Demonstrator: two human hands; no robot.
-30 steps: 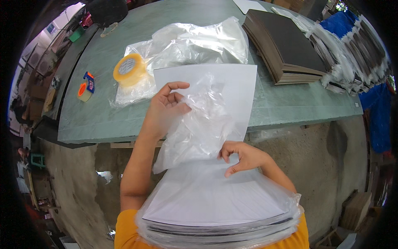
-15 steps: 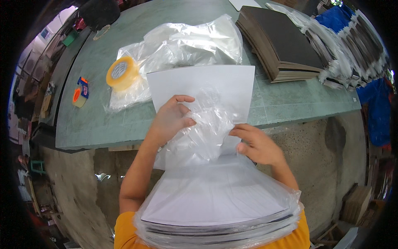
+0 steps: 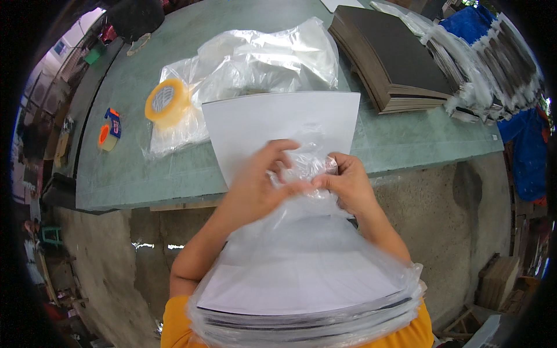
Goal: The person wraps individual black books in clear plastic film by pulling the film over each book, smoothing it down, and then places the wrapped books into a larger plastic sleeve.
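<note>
A stack of white sheets in clear plastic bags (image 3: 296,278) rests against my front, its near edge layered. The loose bag end (image 3: 310,165) is bunched over a white board (image 3: 243,119) that leans up at the table edge. My right hand (image 3: 351,182) pinches the crumpled plastic between thumb and fingers. Beside it my left hand (image 3: 267,180), slightly blurred, has its fingers curved and apart, with the thumb reaching across the plastic toward the right thumb.
On the green table (image 3: 406,136) lie a clear tape roll (image 3: 164,103) atop a pile of clear plastic bags (image 3: 267,61), a small tape dispenser (image 3: 110,129), a dark board stack (image 3: 394,52) and bagged bundles (image 3: 481,69). A cardboard stack (image 3: 499,281) stands on the floor.
My left hand has moved right and slightly down over the plastic. My right hand has risen a little and now pinches the bunched bag end.
</note>
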